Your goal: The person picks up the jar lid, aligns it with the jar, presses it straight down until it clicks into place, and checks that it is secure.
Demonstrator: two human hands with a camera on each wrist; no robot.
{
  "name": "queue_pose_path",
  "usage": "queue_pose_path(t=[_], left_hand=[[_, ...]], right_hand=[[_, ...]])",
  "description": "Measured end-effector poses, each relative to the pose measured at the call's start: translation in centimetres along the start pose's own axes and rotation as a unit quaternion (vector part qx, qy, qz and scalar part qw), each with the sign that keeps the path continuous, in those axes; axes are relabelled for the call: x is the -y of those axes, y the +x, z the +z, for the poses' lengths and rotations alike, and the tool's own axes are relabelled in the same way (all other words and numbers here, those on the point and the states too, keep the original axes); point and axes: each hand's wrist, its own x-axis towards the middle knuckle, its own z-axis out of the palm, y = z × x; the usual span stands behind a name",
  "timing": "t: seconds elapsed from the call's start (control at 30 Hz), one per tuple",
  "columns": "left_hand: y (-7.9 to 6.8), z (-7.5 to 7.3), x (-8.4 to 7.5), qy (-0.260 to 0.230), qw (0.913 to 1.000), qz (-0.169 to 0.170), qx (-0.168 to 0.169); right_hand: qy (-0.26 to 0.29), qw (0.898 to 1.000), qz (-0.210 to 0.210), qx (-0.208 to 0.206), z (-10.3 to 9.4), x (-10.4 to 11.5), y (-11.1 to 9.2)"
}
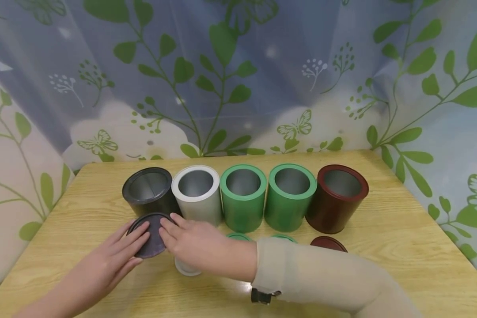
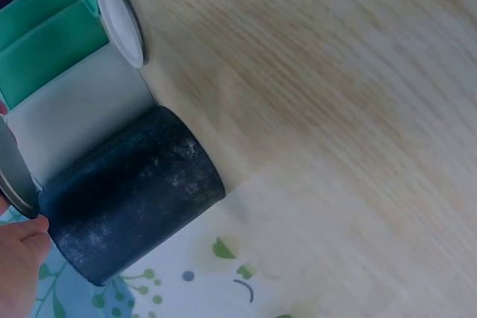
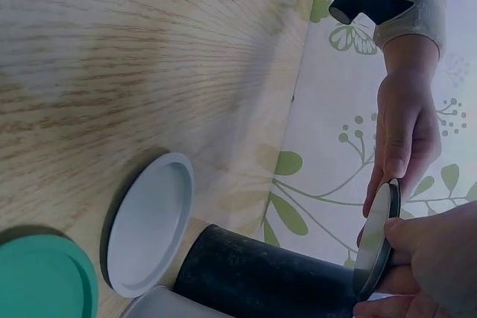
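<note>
A round black lid (image 1: 155,240) is held between both hands at the front of the black can (image 1: 153,206). My left hand (image 1: 111,260) grips the lid's left edge, fingers across its top. My right hand (image 1: 194,240) grips the opposite edge, its fingertips also on the top. In the right wrist view the thumbs press the lid's underside (image 3: 375,236), and it is raised near the can's open end. The black can (image 2: 134,191) stands upright and uncovered. In the left wrist view only part of the lid (image 2: 13,173) shows.
Right of the black can stand an open white can (image 1: 200,207), two green cans (image 1: 243,214) and a dark red can (image 1: 330,214). A white lid (image 1: 187,268), two green lids and a dark red lid (image 1: 328,242) lie in front, partly behind my right arm. A patterned curtain (image 1: 262,88) hangs behind the table.
</note>
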Motion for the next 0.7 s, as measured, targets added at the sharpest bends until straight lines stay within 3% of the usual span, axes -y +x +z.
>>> queue_pose_path(t=[0.23,0.37,0.5,0.7], left_hand=[[0.5,-0.3,0.5,-0.002,0.9994,0.018,-0.030],[0.8,-0.4,0.9,-0.005,0.9990,0.027,-0.036],[1.1,-0.6,1.3,-0.005,0.9992,0.022,-0.032],[1.8,-0.9,2.2,-0.008,0.9996,0.017,-0.019]], right_hand=[[-0.002,1.000,0.002,-0.005,-0.4,-0.6,0.4],[0.010,1.000,-0.004,0.017,-0.7,-1.2,0.7],[0.024,0.999,-0.002,0.040,-0.9,-1.8,1.2],[0.033,0.999,0.004,0.030,-0.6,-2.7,2.1]])
